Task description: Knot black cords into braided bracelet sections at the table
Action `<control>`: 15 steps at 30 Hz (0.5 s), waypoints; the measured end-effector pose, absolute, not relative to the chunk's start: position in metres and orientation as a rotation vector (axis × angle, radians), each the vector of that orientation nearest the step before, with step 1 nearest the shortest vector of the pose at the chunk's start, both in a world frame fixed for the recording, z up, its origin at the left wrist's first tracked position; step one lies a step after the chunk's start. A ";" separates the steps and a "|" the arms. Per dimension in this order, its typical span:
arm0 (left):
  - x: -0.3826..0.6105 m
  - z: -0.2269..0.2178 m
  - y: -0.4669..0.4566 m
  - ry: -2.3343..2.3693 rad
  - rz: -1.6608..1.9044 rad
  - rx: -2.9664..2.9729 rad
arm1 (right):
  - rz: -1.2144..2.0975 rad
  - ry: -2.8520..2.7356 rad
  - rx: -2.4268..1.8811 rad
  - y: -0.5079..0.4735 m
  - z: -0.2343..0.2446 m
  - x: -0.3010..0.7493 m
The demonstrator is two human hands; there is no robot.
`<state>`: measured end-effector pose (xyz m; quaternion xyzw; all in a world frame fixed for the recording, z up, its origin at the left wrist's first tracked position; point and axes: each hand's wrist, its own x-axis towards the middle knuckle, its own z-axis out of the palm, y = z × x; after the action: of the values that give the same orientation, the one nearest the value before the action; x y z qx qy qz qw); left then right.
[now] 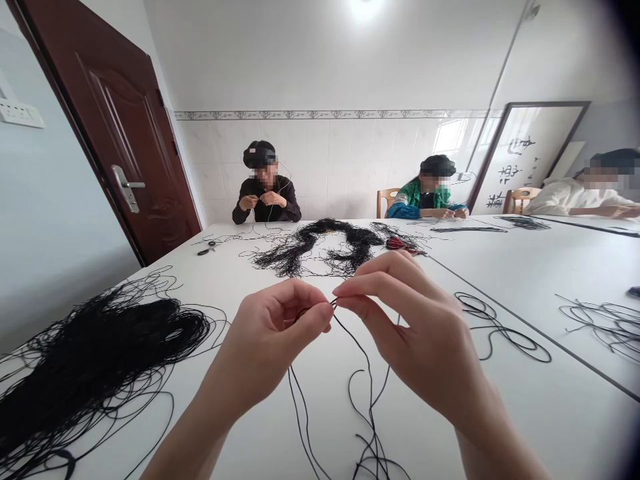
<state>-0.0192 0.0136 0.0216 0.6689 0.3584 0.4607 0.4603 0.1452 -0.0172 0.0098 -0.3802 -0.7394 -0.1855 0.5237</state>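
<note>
Thin black cord (367, 360) runs between my two hands above the white table, and its loose strands hang down to the tabletop. My left hand (283, 323) pinches the cord between thumb and forefinger, the other fingers curled. Close beside it, my right hand (417, 320) grips the same cord between thumb and fingertips. The fingertips of both hands nearly meet where the strands cross; whether there is a knot there is too small to tell. Below my hands, several cord ends lie in a loose tangle (375, 460).
A big heap of black cord (100, 360) lies at the left, another bundle (320, 237) ahead. Black scissors (206, 249) and red-handled scissors (400, 245) rest on the table (240, 413). Looped cord (500, 327) lies at right. Several people sit across, one in black (267, 193).
</note>
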 end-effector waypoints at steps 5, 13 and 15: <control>-0.024 0.017 0.023 0.803 1.080 1.616 | -0.563 -1.705 -0.973 -0.025 0.010 0.142; -0.026 0.014 0.024 0.806 1.024 1.723 | -0.624 -1.821 -0.997 -0.029 0.009 0.144; -0.026 0.014 0.022 0.790 0.953 1.796 | -0.598 -1.799 -0.950 -0.026 0.010 0.146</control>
<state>-0.0260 0.0219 0.0137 0.7302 0.3211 0.3875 0.4621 0.1464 -0.0260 0.0099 -0.3911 -0.7401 -0.2462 0.4886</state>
